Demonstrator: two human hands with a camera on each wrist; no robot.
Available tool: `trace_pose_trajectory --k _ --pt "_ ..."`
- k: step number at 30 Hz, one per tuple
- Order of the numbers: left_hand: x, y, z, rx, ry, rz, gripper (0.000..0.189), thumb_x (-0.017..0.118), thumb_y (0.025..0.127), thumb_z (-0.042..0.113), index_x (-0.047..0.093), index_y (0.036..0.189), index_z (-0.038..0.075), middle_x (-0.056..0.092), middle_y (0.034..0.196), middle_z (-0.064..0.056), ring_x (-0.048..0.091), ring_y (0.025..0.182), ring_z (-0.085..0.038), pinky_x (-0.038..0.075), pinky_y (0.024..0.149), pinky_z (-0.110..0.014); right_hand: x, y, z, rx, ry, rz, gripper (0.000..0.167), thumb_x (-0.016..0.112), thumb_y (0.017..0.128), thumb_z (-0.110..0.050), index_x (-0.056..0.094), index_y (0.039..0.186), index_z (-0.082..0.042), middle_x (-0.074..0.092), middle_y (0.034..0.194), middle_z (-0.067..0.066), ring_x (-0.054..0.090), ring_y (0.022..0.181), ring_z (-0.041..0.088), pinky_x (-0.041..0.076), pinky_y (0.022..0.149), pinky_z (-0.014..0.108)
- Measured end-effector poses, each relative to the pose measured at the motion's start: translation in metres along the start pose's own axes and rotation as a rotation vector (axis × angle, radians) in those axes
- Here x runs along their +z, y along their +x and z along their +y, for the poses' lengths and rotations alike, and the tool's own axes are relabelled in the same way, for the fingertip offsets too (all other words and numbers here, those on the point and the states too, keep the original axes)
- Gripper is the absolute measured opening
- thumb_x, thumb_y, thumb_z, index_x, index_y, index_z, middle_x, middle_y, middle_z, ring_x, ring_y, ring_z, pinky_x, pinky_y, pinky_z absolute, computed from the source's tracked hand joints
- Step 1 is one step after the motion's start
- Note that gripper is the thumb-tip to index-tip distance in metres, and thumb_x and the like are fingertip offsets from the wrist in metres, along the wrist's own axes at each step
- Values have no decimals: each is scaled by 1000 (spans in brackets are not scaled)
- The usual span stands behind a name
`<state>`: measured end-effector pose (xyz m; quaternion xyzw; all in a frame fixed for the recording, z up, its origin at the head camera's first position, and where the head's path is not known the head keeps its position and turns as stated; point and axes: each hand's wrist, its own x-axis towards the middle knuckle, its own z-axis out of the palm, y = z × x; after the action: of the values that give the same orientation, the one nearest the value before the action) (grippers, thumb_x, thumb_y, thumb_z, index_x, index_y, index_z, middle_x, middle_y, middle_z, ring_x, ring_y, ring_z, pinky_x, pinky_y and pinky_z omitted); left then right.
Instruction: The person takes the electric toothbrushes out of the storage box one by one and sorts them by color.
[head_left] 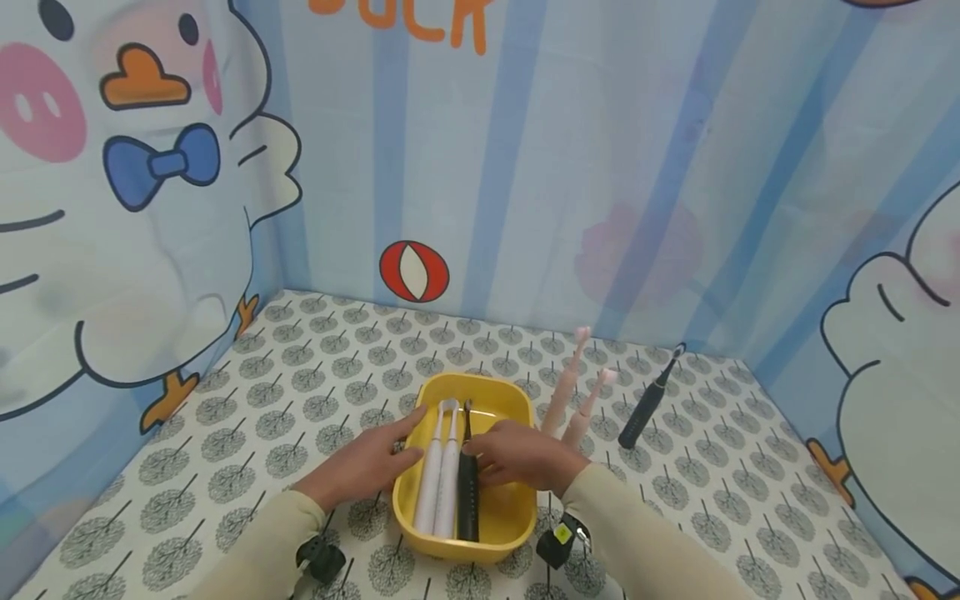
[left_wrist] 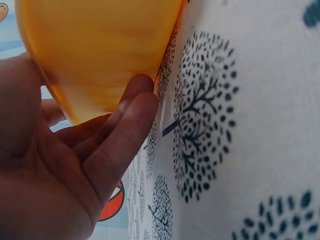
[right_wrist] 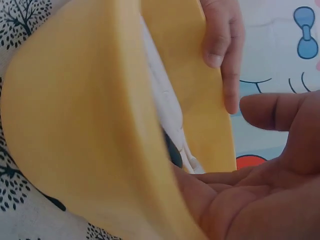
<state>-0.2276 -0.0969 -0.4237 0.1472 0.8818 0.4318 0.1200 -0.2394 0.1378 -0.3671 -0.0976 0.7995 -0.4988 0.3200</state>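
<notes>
A yellow plastic basket (head_left: 517, 533) stands on the tablecloth in the head view. Inside lie two white electric toothbrushes, one at the left (head_left: 429, 492) and one beside it (head_left: 447, 487), with a black electric toothbrush (head_left: 468, 500) along their right side. My left hand (head_left: 367, 462) holds the basket's left wall, thumb at the rim and fingers against the outside. Over the right rim reaches my right hand (head_left: 525, 454), its fingers inside at the black toothbrush. In the right wrist view its thumb stands apart from the fingers; the basket wall partly hides them.
Right of the basket are two pink electric toothbrushes, one farther back (head_left: 561, 396) and one nearer (head_left: 588, 412), partly behind my right hand. Another black electric toothbrush (head_left: 645, 412) lies farther right. A cartoon-duck curtain (head_left: 465, 167) borders the tree-patterned tablecloth (head_left: 300, 417).
</notes>
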Motion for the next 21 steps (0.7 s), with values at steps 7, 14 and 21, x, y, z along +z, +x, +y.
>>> trace_pose_trajectory --k 7,14,21 --pt "2 0 0 -9 8 -5 64 51 102 33 19 157 27 35 153 -5 63 77 -7 49 82 -35 6 6 2 63 35 119 35 60 91 -13 61 115 13 65 103 22 66 94 32 54 82 43" --pt "2 1 -3 -7 23 6 64 52 102 33 19 157 29 36 152 -4 62 73 -8 48 84 -35 10 12 3 114 29 191 24 59 89 -7 62 105 11 64 97 19 66 89 30 55 80 42" --pt "1 0 -2 4 34 24 64 52 101 33 20 157 29 36 152 -3 60 86 -4 46 89 -37 13 15 4 102 -40 217 19 60 86 -3 64 100 9 67 93 15 67 86 27 55 79 42"
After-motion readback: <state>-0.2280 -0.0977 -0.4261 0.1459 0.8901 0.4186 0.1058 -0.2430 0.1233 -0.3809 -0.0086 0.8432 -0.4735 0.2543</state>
